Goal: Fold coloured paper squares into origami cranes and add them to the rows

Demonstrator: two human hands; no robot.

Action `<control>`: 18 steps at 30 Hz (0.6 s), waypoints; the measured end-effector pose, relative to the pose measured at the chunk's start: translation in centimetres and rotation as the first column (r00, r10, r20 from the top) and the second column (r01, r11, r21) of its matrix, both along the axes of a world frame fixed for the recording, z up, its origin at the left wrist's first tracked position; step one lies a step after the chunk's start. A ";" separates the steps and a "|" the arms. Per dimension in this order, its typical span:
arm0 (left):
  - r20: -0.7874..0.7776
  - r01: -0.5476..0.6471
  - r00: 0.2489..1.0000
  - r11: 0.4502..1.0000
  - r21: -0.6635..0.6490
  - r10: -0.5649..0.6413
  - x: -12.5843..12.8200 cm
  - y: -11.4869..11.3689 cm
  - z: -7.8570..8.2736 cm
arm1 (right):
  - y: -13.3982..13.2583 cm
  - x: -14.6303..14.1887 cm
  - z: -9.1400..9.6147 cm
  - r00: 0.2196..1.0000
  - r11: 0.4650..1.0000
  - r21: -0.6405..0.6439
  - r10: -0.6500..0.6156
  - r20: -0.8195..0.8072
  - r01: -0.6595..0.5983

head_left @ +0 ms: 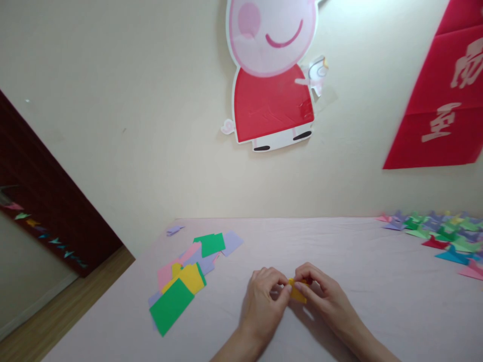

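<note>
Both my hands meet over the pale pink table (339,241), pinching a small folded piece of yellow paper (297,292) between them. My left hand (264,301) grips its left side with thumb and fingers curled. My right hand (320,296) holds its right side, fingers closed on the fold. Most of the paper is hidden by my fingers.
A loose pile of coloured paper squares (188,279), green, yellow, pink and lilac, lies to the left of my hands. Several folded paper figures (441,234) are heaped at the far right. A small lilac folded piece (174,230) lies near the wall. The table's left edge drops to a wooden floor (56,317).
</note>
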State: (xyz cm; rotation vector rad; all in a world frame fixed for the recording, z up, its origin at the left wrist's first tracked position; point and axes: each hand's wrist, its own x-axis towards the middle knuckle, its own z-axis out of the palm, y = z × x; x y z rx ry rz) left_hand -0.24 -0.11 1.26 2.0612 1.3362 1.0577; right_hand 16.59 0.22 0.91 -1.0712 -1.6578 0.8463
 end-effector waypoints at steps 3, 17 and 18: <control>0.054 -0.021 0.998 0.998 -0.056 0.025 -0.1 0.1 -0.1 | -0.1 0.0 0.1 1.000 1.000 -0.023 -0.004 -0.006 0.004; 0.126 -0.049 0.990 0.997 -0.052 0.056 0.0 0.0 0.4 | -0.1 -0.2 -0.2 0.999 0.999 -0.031 -0.035 0.031 0.036; 0.115 -0.057 0.991 0.997 -0.049 0.062 0.0 0.0 0.3 | -0.1 -0.2 -0.3 0.999 0.998 -0.046 -0.034 0.035 0.036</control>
